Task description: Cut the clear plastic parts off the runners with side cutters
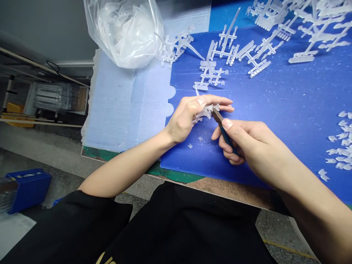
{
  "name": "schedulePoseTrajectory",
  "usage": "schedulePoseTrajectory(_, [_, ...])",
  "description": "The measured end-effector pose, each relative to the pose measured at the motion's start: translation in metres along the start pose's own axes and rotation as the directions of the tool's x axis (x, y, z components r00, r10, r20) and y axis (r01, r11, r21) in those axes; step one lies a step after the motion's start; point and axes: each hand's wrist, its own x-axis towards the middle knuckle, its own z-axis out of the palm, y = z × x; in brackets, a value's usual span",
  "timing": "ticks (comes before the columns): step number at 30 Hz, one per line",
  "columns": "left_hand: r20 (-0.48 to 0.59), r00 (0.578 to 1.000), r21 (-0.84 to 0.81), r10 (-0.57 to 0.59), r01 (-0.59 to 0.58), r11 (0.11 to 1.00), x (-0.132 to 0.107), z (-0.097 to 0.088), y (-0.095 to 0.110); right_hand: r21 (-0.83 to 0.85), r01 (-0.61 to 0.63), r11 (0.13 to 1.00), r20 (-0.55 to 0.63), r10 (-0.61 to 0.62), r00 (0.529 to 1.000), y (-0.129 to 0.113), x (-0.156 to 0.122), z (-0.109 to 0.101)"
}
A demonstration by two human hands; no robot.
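Blue corrugated plastic sheeting [288, 110] lay under both hands, which were close together but not touching. The left hand [184, 119] was half curled, its fingers [217, 102] arched over a frosted plastic sprue [205, 113] and gripping it just above the sheeting, with part of the piece hidden behind them. The right hand [247, 145] was closed firmly around a pair of blue-handled side cutters [227, 137], whose dark metal head touched the sprue, though the cutting edges could not be made out. Two tiny plastic offcuts [200, 139] lay just below the left hand. At least six more branching sprues [222, 46] lay farther up the sheeting, but overlaps and the top edge of the view prevented an exact count. A heap of small frosted parts [339, 139] sat near the right edge, too crowded to count. One clear plastic bag [123, 33] held whitish pieces, blurred by its folds, above a pale corrugated sheet [115, 102]. One blue crate [27, 190] stood on the floor at lower left.
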Motion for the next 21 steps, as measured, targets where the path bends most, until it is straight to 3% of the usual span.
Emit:
schedulePoseTrajectory(3, [0.047,0.998,0.053,-0.052,0.049,0.997,0.001,-0.002,0.001,0.063,-0.036,0.997,-0.018,0.038,0.999,0.002,0.004,0.0])
schedulePoseTrajectory(7, [0.021,1.0,0.036,-0.012,0.011,0.999,0.003,-0.004,0.001,0.068,-0.03,0.997,-0.031,0.032,0.999,0.003,0.006,-0.004])
schedulePoseTrajectory(12, [-0.139,0.989,-0.013,-0.056,0.054,0.998,0.004,0.002,0.006,-0.2,0.06,0.978,-0.122,-0.085,0.989,0.005,0.006,-0.009])
schedulePoseTrajectory(14, [-0.131,0.99,-0.062,-0.055,0.048,0.997,0.003,0.003,0.011,-0.262,0.15,0.953,-0.197,-0.205,0.959,0.006,0.007,-0.006])
schedulePoseTrajectory(17, [-0.086,0.995,-0.141,-0.048,0.036,0.989,-0.001,0.004,0.016,-0.284,0.31,0.907,-0.33,-0.396,0.857,0.01,0.01,0.001])
schedulePoseTrajectory(19, [-0.042,0.998,-0.183,-0.038,0.03,0.983,-0.003,0.003,0.016,-0.288,0.378,0.88,-0.367,-0.466,0.805,0.011,0.012,0.005])
schedulePoseTrajectory(21, [0.003,1.0,-0.208,-0.017,0.017,0.978,-0.005,0.002,0.015,-0.29,0.42,0.86,-0.361,-0.505,0.784,0.013,0.014,0.008])
